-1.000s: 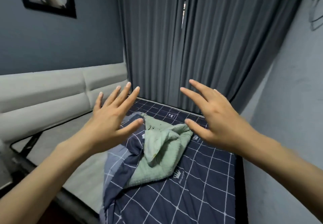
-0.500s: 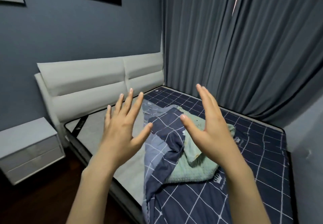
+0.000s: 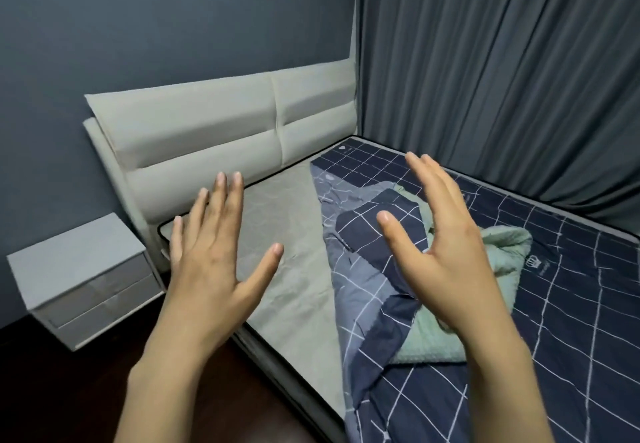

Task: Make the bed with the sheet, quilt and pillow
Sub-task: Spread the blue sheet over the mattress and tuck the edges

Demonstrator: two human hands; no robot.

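Observation:
A navy sheet point(image 3: 571, 304) with a white grid covers the right part of the bed, its near edge folded back in a rumpled ridge. The left part of the grey mattress point(image 3: 291, 269) lies bare. A pale green quilt point(image 3: 498, 269) sits bunched on the sheet, partly hidden behind my right hand. My left hand point(image 3: 214, 269) hovers above the bare mattress, fingers spread and straight, holding nothing. My right hand point(image 3: 436, 252) is raised edge-on over the rumpled fold, fingers straight and empty. No pillow is in view.
A padded off-white headboard point(image 3: 225, 131) stands against the blue-grey wall. A white two-drawer nightstand point(image 3: 83, 280) sits left of the bed on the dark floor point(image 3: 69, 390). Grey curtains point(image 3: 502, 62) hang along the far side of the bed.
The view has swung left, bringing the headboard, nightstand and bare mattress into sight. Both hands stay raised and empty; the left now hangs over the mattress.

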